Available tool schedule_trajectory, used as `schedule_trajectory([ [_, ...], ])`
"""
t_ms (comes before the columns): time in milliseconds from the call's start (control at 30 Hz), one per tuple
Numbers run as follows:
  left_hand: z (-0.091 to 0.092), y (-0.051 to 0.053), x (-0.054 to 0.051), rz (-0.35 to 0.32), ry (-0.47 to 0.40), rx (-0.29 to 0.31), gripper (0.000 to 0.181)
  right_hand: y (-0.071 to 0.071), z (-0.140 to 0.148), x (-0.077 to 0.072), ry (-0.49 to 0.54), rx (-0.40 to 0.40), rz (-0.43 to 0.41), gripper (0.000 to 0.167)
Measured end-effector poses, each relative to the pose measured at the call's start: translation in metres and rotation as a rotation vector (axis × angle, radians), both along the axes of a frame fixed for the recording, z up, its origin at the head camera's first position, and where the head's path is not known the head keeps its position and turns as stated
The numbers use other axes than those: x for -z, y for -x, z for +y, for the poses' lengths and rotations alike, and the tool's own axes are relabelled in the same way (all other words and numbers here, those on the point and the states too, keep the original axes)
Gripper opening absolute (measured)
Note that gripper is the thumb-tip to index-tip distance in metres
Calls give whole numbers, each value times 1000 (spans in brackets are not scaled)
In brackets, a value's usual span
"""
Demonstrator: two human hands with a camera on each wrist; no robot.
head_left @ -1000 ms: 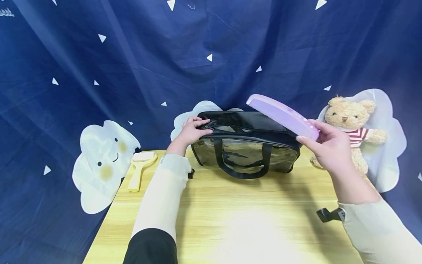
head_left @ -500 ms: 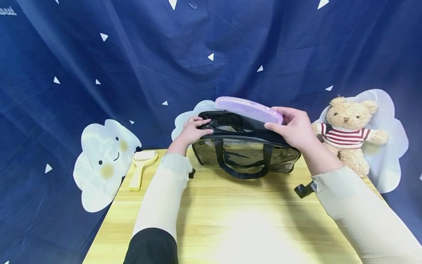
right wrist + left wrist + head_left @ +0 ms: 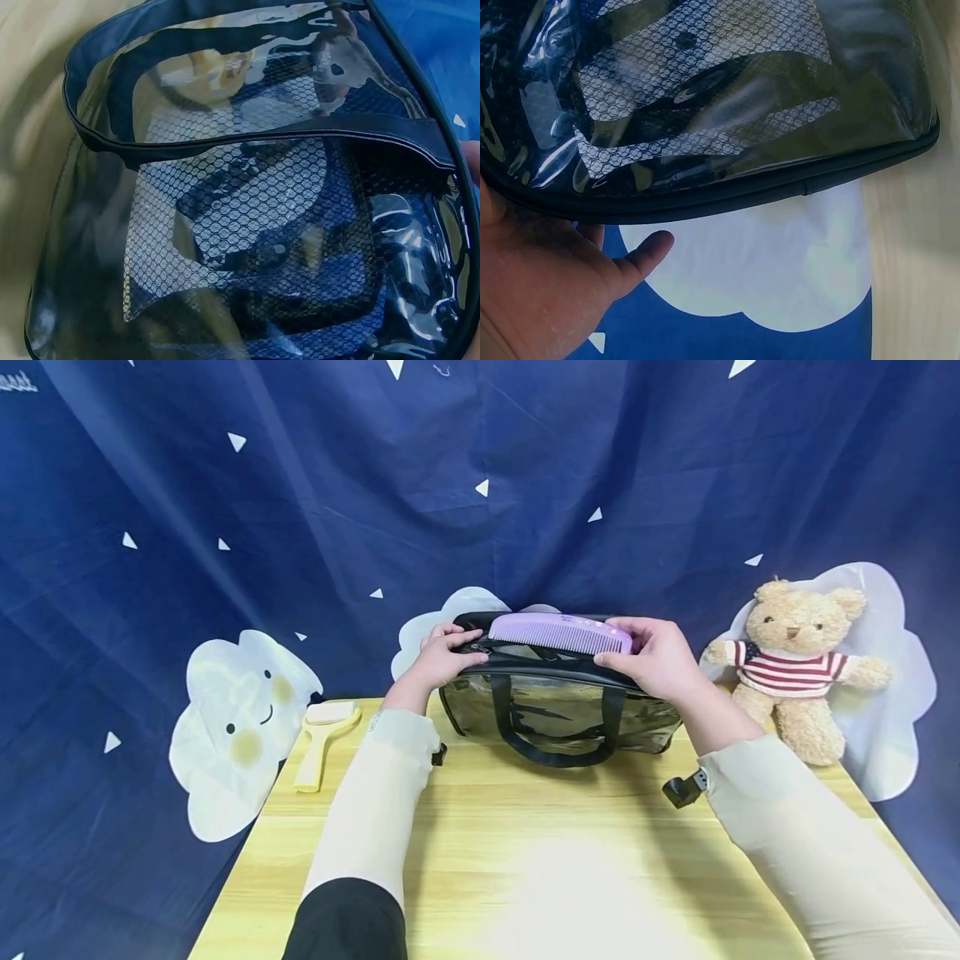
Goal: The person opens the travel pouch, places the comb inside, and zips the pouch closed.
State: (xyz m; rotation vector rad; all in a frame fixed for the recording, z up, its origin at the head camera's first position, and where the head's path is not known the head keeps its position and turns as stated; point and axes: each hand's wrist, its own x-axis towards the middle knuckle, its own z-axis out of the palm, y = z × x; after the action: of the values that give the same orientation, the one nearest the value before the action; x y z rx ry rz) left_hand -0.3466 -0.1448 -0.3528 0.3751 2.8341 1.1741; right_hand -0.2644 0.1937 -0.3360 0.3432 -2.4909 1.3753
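Note:
A black bag (image 3: pixel 637 714) with see-through sides stands at the back of the table, its top opening partly parted. My left hand (image 3: pixel 438 658) grips the bag's top left corner, thumb and forefinger at the end of the opening. In the left wrist view, part of that hand shows below the bag's dark piping. Between the thumb and fingers of my right hand (image 3: pixel 660 658) is the right end of a purple comb (image 3: pixel 555 631). The comb lies lengthwise at the opening, teeth downward. The right wrist view shows the bag's front and strap handle (image 3: pixel 247 139), but not the comb.
A yellow-handled roller (image 3: pixel 324 743) lies at the table's left edge. To the right sits a teddy bear (image 3: pixel 795 668) in a striped top. Behind the table (image 3: pixel 510 827) hangs a dark blue curtain (image 3: pixel 450 468) with white triangles and clouds.
My right hand has brought the comb leftward and down, from above the bag's right end to its opening, and turned it nearly level. The left hand has stayed at the bag's corner.

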Motion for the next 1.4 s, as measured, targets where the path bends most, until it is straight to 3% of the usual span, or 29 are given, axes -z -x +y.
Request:
schedule_trajectory([
  [200, 0, -3, -2, -1, -5, 5, 59, -1, -2, -3, -41, 4, -20, 49],
  [433, -3, -3, -1, -15, -9, 5, 60, -4, -5, -3, -115, 27, -28, 72],
  [900, -4, -1, 3, -13, -28, 6, 60, -4, -12, -5, -95, 73, -11, 47],
  [1167, -6, -2, 8, 0, -44, -23, 58, 11, -52, -12, -68, -15, -21, 36],
  [1400, -2, -6, 17, 51, -147, -63, 49, 26, -98, -19, -80, -84, -86, 32],
])
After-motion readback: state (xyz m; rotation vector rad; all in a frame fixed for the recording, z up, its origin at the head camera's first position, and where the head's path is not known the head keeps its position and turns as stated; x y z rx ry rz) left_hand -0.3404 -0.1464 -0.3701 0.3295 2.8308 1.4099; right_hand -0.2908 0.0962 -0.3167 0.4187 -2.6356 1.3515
